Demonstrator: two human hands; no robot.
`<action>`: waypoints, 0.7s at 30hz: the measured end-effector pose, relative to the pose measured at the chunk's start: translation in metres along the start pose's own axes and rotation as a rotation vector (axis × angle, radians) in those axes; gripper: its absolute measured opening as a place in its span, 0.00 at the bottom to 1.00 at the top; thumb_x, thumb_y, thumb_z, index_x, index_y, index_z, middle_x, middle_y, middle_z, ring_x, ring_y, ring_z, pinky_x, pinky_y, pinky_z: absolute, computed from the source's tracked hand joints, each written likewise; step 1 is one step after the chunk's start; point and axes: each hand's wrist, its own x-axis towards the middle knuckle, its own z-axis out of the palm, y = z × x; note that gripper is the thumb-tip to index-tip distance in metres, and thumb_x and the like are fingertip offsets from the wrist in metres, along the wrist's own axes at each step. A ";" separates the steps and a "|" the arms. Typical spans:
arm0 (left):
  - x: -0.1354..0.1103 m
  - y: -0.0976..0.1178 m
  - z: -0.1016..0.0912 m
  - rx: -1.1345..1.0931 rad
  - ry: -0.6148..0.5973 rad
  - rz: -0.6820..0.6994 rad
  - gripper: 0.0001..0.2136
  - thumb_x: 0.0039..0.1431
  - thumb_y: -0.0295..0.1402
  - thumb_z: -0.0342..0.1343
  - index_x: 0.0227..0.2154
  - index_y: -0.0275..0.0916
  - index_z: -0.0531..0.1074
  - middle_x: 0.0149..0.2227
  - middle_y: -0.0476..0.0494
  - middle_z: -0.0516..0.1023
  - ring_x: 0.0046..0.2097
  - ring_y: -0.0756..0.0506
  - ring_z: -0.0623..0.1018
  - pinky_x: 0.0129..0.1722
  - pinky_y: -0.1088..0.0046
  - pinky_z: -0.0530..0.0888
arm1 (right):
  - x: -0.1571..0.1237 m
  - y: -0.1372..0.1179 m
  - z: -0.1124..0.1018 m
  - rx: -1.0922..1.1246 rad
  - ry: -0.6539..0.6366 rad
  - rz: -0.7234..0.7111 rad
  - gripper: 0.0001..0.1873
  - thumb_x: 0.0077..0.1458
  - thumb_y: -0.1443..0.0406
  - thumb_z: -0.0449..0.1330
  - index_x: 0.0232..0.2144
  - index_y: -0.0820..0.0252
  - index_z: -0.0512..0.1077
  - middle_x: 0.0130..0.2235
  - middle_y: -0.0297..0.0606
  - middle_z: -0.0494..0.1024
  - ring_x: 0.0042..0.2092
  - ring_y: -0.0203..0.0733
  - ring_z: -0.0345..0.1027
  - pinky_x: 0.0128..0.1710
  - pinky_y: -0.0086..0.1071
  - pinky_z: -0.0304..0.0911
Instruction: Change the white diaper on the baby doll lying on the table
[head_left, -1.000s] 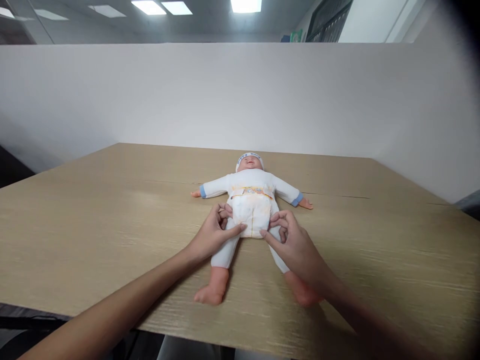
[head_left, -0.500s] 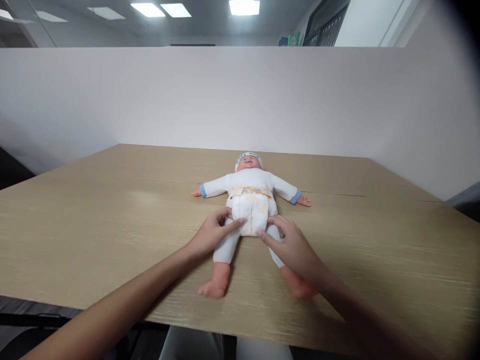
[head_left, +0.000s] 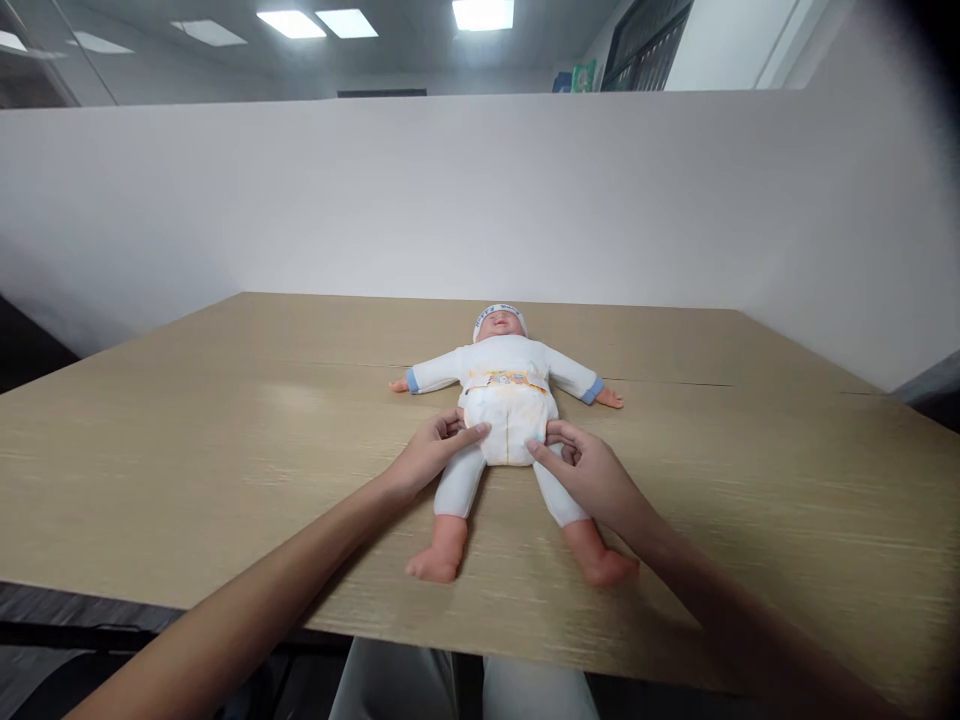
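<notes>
Doll [head_left: 506, 352] lies on its back on the table [head_left: 262, 430] in the head view, face up, its head toward the wall [head_left: 450, 200] and its feet [head_left: 436, 562] toward the person. A diaper [head_left: 510, 415] covers its hips over white clothes, with a printed strip at the waist and a yellow line down the front. The left hand [head_left: 427, 458] grasps the diaper at one leg edge, thumb on the front, the other fingers curled in at the side. The right hand [head_left: 596, 478] pinches the opposite leg edge the same way, its thumb lower on the front; the hidden fingertips leave the firmness of either grip unclear. The doll's arms stretch out sideways, with blue cuffs [head_left: 413, 381] at the wrists, and its legs are spread. A white cap [head_left: 501, 309] with dark lettering sits on its head. Lit panels [head_left: 484, 15] show above the wall, and the person's knees [head_left: 536, 685] show below the table edge.
</notes>
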 end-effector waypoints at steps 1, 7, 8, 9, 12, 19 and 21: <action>0.000 0.000 0.000 -0.005 -0.001 -0.004 0.22 0.54 0.49 0.70 0.43 0.37 0.77 0.45 0.39 0.83 0.47 0.39 0.81 0.49 0.62 0.75 | 0.000 0.000 0.000 -0.025 -0.002 0.008 0.19 0.60 0.49 0.63 0.43 0.56 0.78 0.35 0.35 0.82 0.30 0.41 0.69 0.30 0.34 0.63; -0.001 0.003 0.001 0.026 0.038 -0.019 0.21 0.55 0.49 0.70 0.41 0.37 0.78 0.41 0.41 0.83 0.45 0.40 0.81 0.44 0.65 0.74 | 0.000 -0.005 -0.003 0.139 0.002 0.038 0.17 0.58 0.50 0.66 0.38 0.56 0.78 0.41 0.40 0.85 0.43 0.48 0.80 0.43 0.38 0.73; -0.001 0.003 0.001 0.034 0.045 -0.021 0.21 0.55 0.49 0.69 0.41 0.37 0.78 0.41 0.41 0.83 0.45 0.40 0.80 0.44 0.65 0.74 | 0.000 -0.006 -0.003 0.181 0.011 0.064 0.16 0.58 0.50 0.67 0.38 0.56 0.78 0.42 0.41 0.85 0.45 0.49 0.80 0.46 0.39 0.74; -0.001 0.004 0.001 0.045 0.050 -0.023 0.21 0.55 0.50 0.69 0.41 0.37 0.78 0.41 0.41 0.83 0.45 0.39 0.80 0.43 0.65 0.74 | 0.000 -0.007 -0.003 0.204 0.019 0.088 0.16 0.57 0.51 0.67 0.38 0.56 0.77 0.42 0.42 0.86 0.46 0.50 0.80 0.47 0.39 0.74; -0.002 0.005 0.002 0.097 0.069 -0.013 0.22 0.54 0.50 0.69 0.41 0.36 0.78 0.41 0.40 0.83 0.45 0.38 0.80 0.43 0.65 0.74 | 0.000 -0.009 -0.003 0.198 0.024 0.098 0.16 0.57 0.50 0.67 0.37 0.56 0.78 0.42 0.43 0.86 0.45 0.50 0.81 0.46 0.39 0.74; -0.002 0.003 0.003 0.258 0.110 0.063 0.22 0.54 0.53 0.67 0.37 0.36 0.79 0.36 0.41 0.82 0.41 0.38 0.79 0.38 0.64 0.73 | 0.000 -0.007 0.002 -0.163 0.010 -0.047 0.20 0.61 0.47 0.61 0.31 0.56 0.79 0.24 0.30 0.73 0.26 0.39 0.63 0.26 0.33 0.55; -0.002 0.001 0.003 0.256 0.110 0.079 0.22 0.54 0.53 0.67 0.37 0.36 0.79 0.35 0.42 0.82 0.40 0.38 0.79 0.38 0.64 0.73 | 0.001 -0.006 0.002 -0.178 0.005 -0.050 0.20 0.61 0.48 0.61 0.32 0.57 0.79 0.23 0.28 0.70 0.25 0.37 0.58 0.26 0.32 0.51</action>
